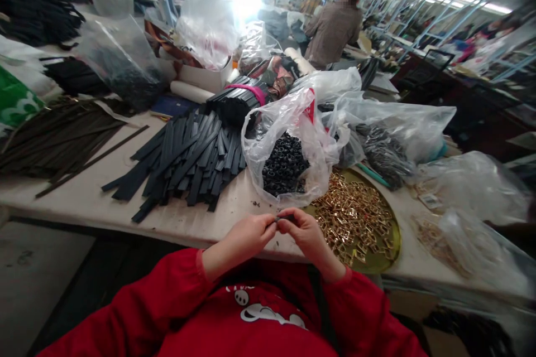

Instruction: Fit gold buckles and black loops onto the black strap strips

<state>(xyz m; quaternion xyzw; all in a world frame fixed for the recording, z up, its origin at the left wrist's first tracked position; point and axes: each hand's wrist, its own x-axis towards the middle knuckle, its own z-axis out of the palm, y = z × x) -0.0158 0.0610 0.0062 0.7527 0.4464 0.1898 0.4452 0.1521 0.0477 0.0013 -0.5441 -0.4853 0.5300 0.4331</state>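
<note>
Bench (234, 201) in pale beige spans the view before me, its near edge running just in front of my red top (268, 304). Beyond its far side, a person in a brown top (335, 30) stands well apart from me. On the left lies a spread of long brown strips (58, 139); nearer the middle, a fanned heap of black strips (184, 162) points toward the near edge. Right of centre, a round golden tray (396, 234) sits close to the bench's front. An open clear plastic bag (322, 164) stands between the black strips and the tray. Behind the heap is a dark bundle (234, 109), bound by a magenta band (255, 91).

My left hand (255, 231) and right hand (304, 228) meet in front of the bag, fingers curled and nearly closed, thumb and forefinger of each pinched together. Loose gold metal fittings (352, 215) cover much of the tray; small black rings (285, 162) fill the bag. Smallest of all, a dark piece (285, 217) is held between the fingertips of both hands, above the bench's near edge; its exact shape is mostly hidden.
</note>
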